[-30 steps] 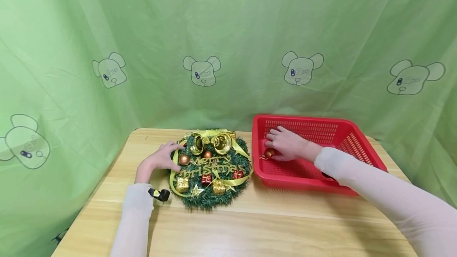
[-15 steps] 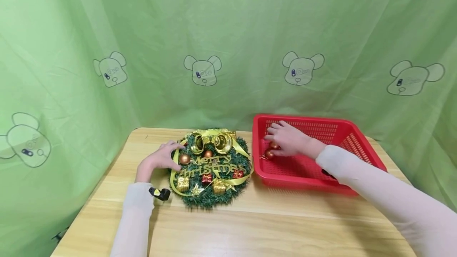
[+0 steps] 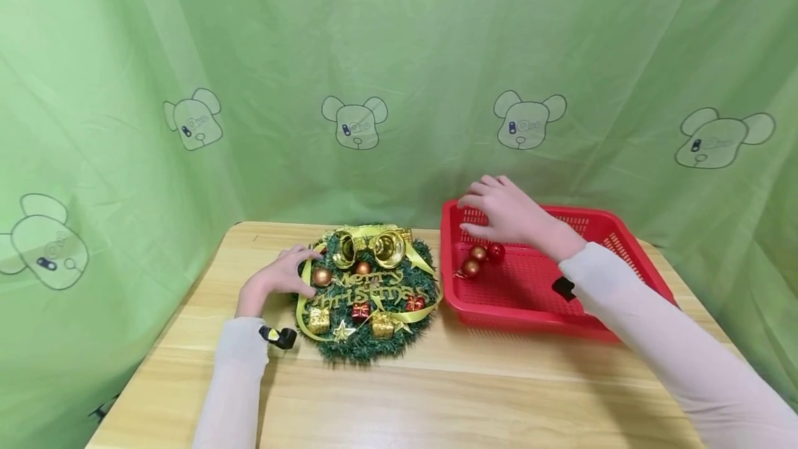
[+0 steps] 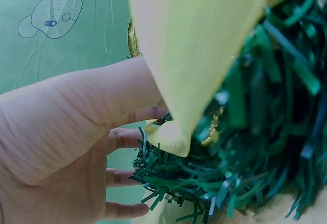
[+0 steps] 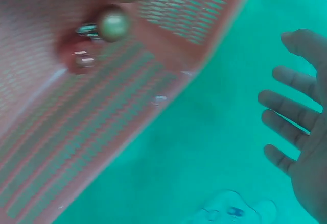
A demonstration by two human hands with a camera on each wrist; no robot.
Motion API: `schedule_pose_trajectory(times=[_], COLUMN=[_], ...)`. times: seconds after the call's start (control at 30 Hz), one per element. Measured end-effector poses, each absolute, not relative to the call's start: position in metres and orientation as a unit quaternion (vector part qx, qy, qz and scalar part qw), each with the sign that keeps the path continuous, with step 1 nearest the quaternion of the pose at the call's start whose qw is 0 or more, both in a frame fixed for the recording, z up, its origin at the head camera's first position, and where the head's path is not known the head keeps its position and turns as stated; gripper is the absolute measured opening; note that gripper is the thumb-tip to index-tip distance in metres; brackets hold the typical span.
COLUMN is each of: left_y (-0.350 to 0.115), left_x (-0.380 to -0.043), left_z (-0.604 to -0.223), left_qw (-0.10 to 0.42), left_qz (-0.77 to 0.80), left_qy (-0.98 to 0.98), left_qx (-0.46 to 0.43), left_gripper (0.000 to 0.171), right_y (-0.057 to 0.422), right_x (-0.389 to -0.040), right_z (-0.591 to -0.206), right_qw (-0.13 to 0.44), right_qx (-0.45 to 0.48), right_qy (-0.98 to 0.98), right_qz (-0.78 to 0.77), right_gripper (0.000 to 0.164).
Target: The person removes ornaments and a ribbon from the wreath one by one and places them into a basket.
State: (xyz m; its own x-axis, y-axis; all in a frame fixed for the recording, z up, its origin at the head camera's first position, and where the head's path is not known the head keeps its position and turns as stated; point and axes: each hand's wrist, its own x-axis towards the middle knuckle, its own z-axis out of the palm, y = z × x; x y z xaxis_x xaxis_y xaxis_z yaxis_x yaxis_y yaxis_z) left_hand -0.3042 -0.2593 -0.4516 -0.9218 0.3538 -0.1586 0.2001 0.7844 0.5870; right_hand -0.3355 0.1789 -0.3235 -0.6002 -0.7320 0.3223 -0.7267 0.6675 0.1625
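A green Christmas wreath (image 3: 358, 348) lies flat on the table, bearing gold bells (image 3: 388, 249), a yellow ribbon, small gift boxes, baubles and gold "Merry Christmas" lettering. At its left edge rests my left hand (image 3: 278, 276), thumb toward the front and fingers toward the back. In the left wrist view the fingers reach out fairly straight to the tinsel, and the ribbon (image 4: 189, 40) hides the thumb tip. My right hand (image 3: 506, 212) hangs above the back left of the red basket (image 3: 530, 324), fingers spread and holding nothing. Below it in the basket sit two copper-gold baubles (image 3: 470, 268) and a red bauble (image 3: 496, 252).
The wooden table (image 3: 386, 407) carries the wreath at left centre and the slotted plastic basket just right of it. A green curtain (image 3: 430, 172) with bear-head drawings hangs close behind and at both sides.
My right hand has let go of baubles in the basket and risen toward its back rim, so the second gold and the red bauble now show. The left hand and wreath stay put.
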Motion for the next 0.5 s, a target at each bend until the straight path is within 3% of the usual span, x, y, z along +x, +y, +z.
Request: schedule_pose_trajectory(times=[0.5], left_y=[-0.260], left_x=[-0.304], left_z=[-0.450], left_qw=[0.127], left_qz=[0.292], left_qy=[0.935], left_qx=[0.153], left_gripper=[0.085], right_y=[0.118], right_x=[-0.302], right_z=[-0.271], right_qw=[0.208], right_qx=[0.410], right_qy=[-0.876], right_qz=[0.143], right_gripper=[0.030])
